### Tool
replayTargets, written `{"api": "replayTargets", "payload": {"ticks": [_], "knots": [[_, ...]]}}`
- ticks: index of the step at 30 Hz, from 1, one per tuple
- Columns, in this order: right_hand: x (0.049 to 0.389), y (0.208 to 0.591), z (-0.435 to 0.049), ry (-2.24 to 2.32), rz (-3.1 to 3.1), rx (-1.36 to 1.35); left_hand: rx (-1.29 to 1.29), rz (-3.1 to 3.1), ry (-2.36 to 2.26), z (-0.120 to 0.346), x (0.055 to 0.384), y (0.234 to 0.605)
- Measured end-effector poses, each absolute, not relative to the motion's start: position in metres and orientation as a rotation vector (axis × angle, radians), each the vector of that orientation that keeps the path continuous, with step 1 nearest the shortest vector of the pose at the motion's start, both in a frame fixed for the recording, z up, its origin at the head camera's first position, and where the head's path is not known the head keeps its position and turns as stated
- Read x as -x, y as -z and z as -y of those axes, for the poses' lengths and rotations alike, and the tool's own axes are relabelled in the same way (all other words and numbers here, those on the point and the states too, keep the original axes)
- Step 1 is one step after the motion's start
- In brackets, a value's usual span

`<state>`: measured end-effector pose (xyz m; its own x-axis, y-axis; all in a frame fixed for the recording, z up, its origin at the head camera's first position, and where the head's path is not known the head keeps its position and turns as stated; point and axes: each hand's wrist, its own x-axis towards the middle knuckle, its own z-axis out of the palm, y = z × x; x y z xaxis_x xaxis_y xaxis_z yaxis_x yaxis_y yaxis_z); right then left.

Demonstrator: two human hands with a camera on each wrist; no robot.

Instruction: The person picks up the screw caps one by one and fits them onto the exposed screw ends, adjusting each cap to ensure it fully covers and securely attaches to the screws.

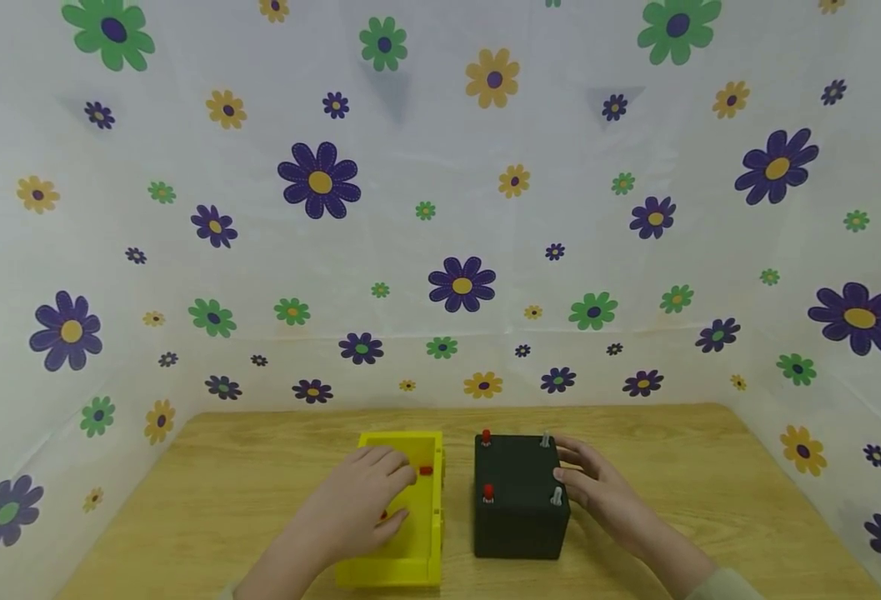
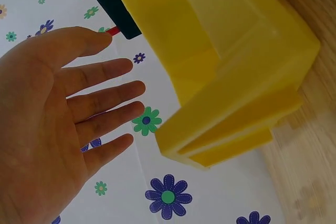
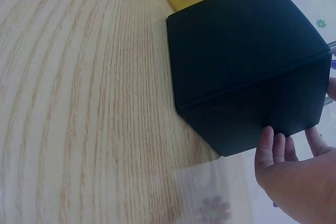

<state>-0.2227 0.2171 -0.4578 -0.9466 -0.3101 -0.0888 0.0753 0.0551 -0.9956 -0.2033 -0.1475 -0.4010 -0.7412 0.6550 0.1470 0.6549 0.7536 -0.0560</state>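
Note:
A yellow plastic bin (image 1: pixel 391 571) stands on the table, left of a black box (image 1: pixel 518 533). My left hand (image 1: pixel 368 496) hovers over the bin with spread fingers and nothing in its grasp; the left wrist view shows its bare palm (image 2: pixel 47 108) beside the bin wall (image 2: pixel 231 98). Inside the bin lies a small red piece (image 1: pixel 426 471), and another red bit shows by the left thumb. Two red-tipped pegs and two silver pegs stand at the box's top corners, including a red one (image 1: pixel 488 492) and a silver one (image 1: pixel 557 497). My right hand (image 1: pixel 605 492) steadies the box's right side, straight fingertips (image 3: pixel 266 137) against it.
The wooden table (image 1: pixel 260 467) extends to either side of the bin and box. A white cloth with printed flowers (image 1: pixel 462 285) hangs behind the table and along both sides. A narrow gap separates the bin from the box.

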Motion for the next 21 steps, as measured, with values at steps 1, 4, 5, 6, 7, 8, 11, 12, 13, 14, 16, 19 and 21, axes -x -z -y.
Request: {"api": "replayTargets", "payload": {"ticks": [1, 4, 5, 6, 7, 8, 11, 12, 13, 14, 16, 19, 21], "knots": [[0.222, 0.458, -0.217, 1.971, -2.057, 0.237, 1.045, 2.8, 0.001, 0.148, 0.203, 0.401], [0.222, 0.457, -0.216, 1.973, -2.056, 0.238, 1.034, 2.819, -0.002, 0.15, 0.203, 0.403], [0.222, 0.457, -0.216, 1.974, -2.056, 0.239, 1.032, 2.825, 0.0, 0.15, 0.202, 0.403], [0.222, 0.457, -0.216, 1.972, -2.058, 0.24, 1.03, 2.833, 0.0, 0.151, 0.202, 0.403], [0.221, 0.457, -0.216, 1.971, -2.058, 0.24, 1.03, 2.841, 0.002, 0.151, 0.202, 0.404], [0.221, 0.457, -0.216, 1.969, -2.059, 0.24, 1.032, 2.847, 0.002, 0.151, 0.201, 0.404], [0.221, 0.457, -0.216, 1.966, -2.062, 0.236, 1.029, 2.867, -0.004, 0.152, 0.202, 0.406], [0.221, 0.457, -0.216, 1.965, -2.063, 0.235, 1.025, 2.875, -0.004, 0.153, 0.202, 0.407], [0.221, 0.457, -0.216, 1.966, -2.062, 0.234, 1.021, 2.882, -0.002, 0.153, 0.203, 0.408], [0.221, 0.457, -0.215, 1.969, -2.061, 0.232, 1.016, 2.89, 0.0, 0.153, 0.203, 0.409], [0.221, 0.457, -0.215, 1.976, -2.058, 0.231, 1.007, 2.905, 0.004, 0.154, 0.204, 0.41], [0.221, 0.457, -0.216, 1.982, -2.057, 0.229, 0.993, 2.928, 0.02, 0.154, 0.204, 0.412], [0.22, 0.457, -0.216, 1.982, -2.057, 0.226, 0.987, 2.932, 0.025, 0.155, 0.205, 0.414]]}}
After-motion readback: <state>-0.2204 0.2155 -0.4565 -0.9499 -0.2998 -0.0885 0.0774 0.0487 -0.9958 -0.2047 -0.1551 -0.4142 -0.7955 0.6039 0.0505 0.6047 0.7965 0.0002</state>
